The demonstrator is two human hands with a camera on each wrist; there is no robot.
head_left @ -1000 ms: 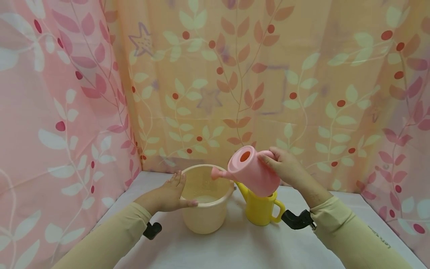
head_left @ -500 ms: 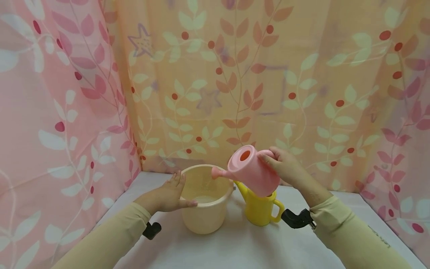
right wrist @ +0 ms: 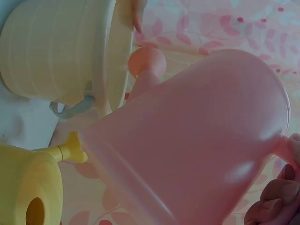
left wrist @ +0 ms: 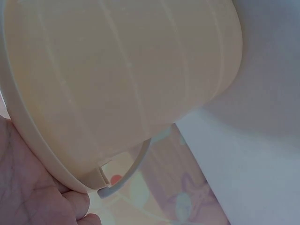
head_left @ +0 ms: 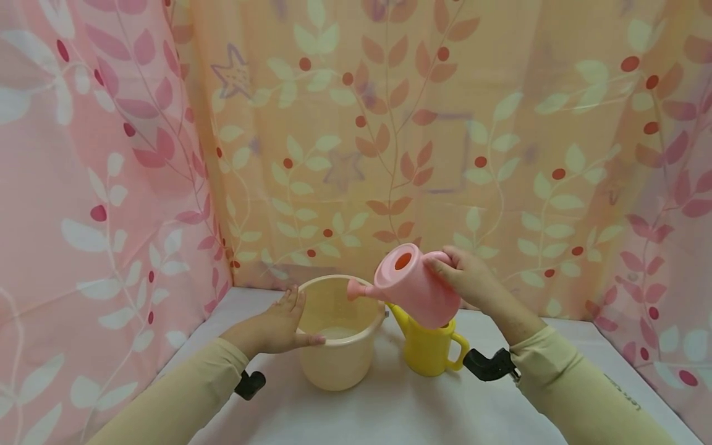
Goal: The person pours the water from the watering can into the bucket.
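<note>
Leafy printed curtains [head_left: 345,130] enclose the back and sides, behind a pale-covered bench [head_left: 384,414]. On it a cream bucket [head_left: 336,368] stands upright at centre, probably so placed to sit beneath the pink watering can [head_left: 419,300].

That can is off the bench, in the air to the bucket's right and tilted toward it. The slant seems meant to aim its spout over the bucket's rim; whether any water runs out cannot be made out.

A yellow watering can [head_left: 425,353] stands upright on the bench just right of the bucket, partly hidden behind the raised can. Whether the two cans touch is unclear.

The left hand [head_left: 272,326] rests on the bucket's near-left rim, fingers fairly straight and thumb spread away along the edge, likely to steady it. The right hand [head_left: 473,278] has its fingers curled round the pink can's handle, a hold that appears to carry the weight and set the tilt.

The bucket's grey bail [right wrist: 77,109] hangs against its side, out of the spout's way. Smallest is the flared sprinkler head [head_left: 354,290], over the bucket's mouth.
</note>
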